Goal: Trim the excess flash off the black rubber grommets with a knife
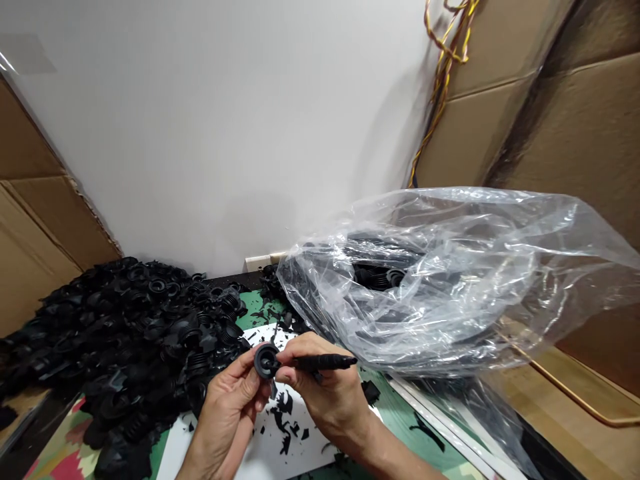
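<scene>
Pinched in the left hand at its 1 o'clock, the black ring-shaped part lies toward 10 o'clock from the right hand, which grips a black pen-like tool aligned 3-to-9 o'clock, working end at the ring's opening.

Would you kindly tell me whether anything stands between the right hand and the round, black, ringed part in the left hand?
Nothing visible does: the right hand, gripping a slim black pen-like tool, is close beside the round, black, ringed part in the left hand.
</scene>
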`<state>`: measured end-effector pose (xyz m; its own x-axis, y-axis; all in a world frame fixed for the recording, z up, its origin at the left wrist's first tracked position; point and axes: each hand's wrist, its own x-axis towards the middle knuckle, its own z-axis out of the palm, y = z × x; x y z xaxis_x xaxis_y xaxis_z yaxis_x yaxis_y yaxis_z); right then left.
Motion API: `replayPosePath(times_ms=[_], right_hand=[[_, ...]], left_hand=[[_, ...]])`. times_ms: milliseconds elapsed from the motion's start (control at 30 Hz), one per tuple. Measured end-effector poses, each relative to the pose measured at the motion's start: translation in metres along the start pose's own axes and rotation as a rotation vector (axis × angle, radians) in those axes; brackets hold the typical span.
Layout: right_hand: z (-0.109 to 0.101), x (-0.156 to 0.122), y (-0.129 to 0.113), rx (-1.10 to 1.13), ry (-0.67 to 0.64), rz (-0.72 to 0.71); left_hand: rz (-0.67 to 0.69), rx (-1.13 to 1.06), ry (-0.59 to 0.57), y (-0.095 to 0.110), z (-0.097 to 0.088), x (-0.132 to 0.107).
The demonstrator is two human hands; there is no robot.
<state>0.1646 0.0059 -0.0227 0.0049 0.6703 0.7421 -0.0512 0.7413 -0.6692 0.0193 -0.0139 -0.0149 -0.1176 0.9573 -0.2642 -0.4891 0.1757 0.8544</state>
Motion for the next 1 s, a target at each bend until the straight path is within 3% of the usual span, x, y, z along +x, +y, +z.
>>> replayPosePath(times_ms=[667, 833, 1000], right_hand=[[-0.002, 0.003, -0.003, -0.04, -0.015, -0.017], [-0.002, 0.003, -0.013, -0.18, -0.13, -0.141], [0.001, -0.002, -0.017, -0.337, -0.193, -0.317]], left_hand=[[0.055, 0.126, 0.014, 0.001, 0.001, -0.005], [0.036, 0.119, 0.035, 0.001, 0.005, -0.005], [0.002, 0.055, -0.014, 0.001, 0.008, -0.006]])
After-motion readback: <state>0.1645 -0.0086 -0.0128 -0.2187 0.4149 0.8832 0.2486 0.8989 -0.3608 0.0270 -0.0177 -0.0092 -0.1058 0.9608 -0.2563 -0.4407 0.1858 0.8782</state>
